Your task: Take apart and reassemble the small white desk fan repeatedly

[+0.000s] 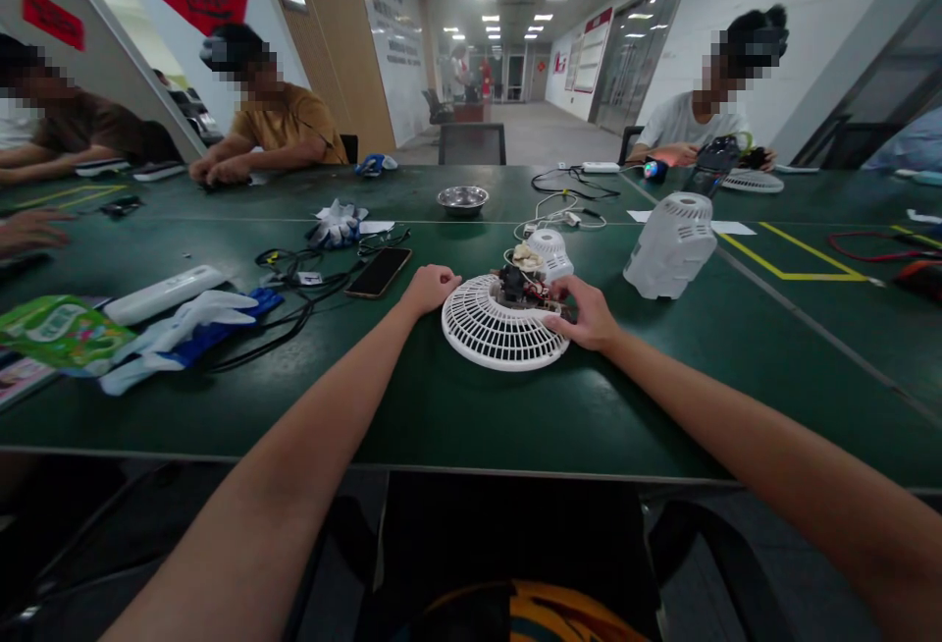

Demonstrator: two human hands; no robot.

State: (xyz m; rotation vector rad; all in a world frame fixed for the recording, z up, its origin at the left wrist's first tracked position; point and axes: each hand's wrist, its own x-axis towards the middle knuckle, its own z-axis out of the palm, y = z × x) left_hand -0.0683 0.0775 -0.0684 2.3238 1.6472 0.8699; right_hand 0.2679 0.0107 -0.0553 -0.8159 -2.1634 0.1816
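Observation:
A round white fan grille (495, 330) lies flat on the green table (456, 406) in front of me. A small motor with circuit board and red wires (524, 289) sits on its far side. My left hand (429, 288) rests as a closed fist against the grille's left rim; nothing shows inside it. My right hand (587, 314) pinches the grille's right rim beside the board. A small white domed cap (550, 251) stands just behind the motor.
A white fan housing (671, 245) stands to the right. A phone (379, 272), black cables (294, 269), white-and-blue gloves (183, 323), a white bar (163, 294) and a green packet (63, 328) lie left. A steel bowl (462, 198) sits behind. Other people sit across the table.

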